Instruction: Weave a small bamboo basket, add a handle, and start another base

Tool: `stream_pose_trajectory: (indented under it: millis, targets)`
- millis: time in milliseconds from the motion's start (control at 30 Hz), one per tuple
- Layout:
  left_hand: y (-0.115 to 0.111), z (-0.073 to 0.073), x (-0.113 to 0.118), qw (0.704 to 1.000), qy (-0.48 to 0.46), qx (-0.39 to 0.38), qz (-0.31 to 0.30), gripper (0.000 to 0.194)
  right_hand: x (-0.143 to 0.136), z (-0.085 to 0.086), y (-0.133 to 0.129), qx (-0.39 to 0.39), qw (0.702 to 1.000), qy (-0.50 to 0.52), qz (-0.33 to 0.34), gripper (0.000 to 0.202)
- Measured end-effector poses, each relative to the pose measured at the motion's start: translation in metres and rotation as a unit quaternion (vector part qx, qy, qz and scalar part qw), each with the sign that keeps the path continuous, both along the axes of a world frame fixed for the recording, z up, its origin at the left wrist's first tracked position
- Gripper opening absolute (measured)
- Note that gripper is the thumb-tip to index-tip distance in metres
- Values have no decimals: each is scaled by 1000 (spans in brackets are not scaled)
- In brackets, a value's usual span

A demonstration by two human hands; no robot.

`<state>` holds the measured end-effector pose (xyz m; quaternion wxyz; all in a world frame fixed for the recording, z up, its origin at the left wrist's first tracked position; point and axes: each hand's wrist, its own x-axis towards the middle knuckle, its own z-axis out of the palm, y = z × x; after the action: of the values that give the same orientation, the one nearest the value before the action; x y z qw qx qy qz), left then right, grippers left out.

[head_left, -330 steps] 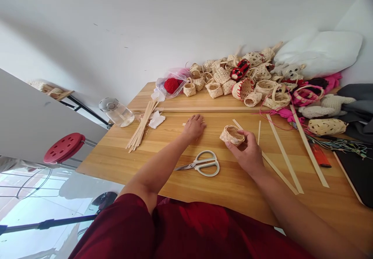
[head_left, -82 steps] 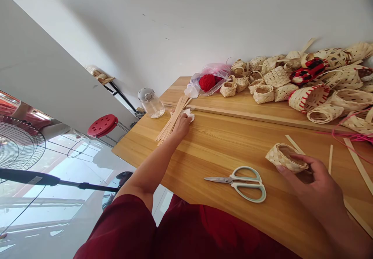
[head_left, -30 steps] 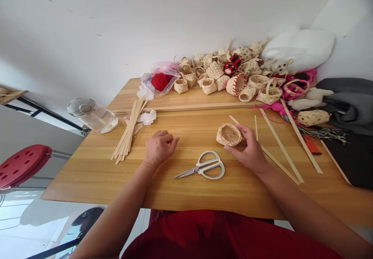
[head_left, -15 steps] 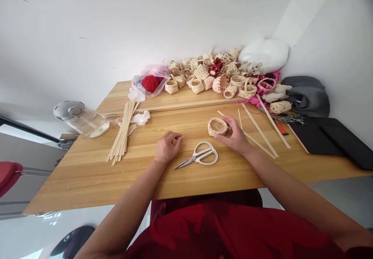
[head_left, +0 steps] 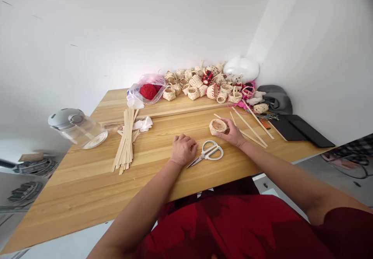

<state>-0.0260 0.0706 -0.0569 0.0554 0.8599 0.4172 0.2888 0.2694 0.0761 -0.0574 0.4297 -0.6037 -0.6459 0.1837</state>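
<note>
A small round woven basket [head_left: 214, 129] of pale strips stands on the wooden table, its opening facing up. My right hand [head_left: 233, 133] grips its right side, with the thumb in front and the fingers behind. My left hand [head_left: 183, 150] rests on the tabletop with its fingers curled in, and nothing shows in it. White-handled scissors [head_left: 215, 157] lie between my hands, slightly spread, with the blades pointing toward my left wrist. Thin pale strips [head_left: 250, 126] lie to the right, beyond my right hand.
A bundle of flat strips [head_left: 124, 146] and a clear bottle [head_left: 90, 134] lie at left. Along the wall are many small woven baskets [head_left: 193, 93], a bag with red yarn [head_left: 148, 91] and grey cloth [head_left: 275, 98]. Black flat objects [head_left: 309, 130] lie at the right edge.
My left hand has shifted right, close to the scissors, and its fingers are curled more. My right hand stays on the basket. The whole view has turned somewhat.
</note>
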Motion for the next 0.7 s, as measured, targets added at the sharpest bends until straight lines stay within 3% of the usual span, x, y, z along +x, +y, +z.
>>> stream_pose_trajectory:
  millis: [267, 700]
  targets:
    - [4, 2, -1, 995, -44, -85, 2, 18, -14, 13, -7, -2, 996, -75, -57, 77]
    - [4, 5, -7, 979, -117, -169, 2, 13, -17, 10, -13, -5, 991, -84, -102, 69]
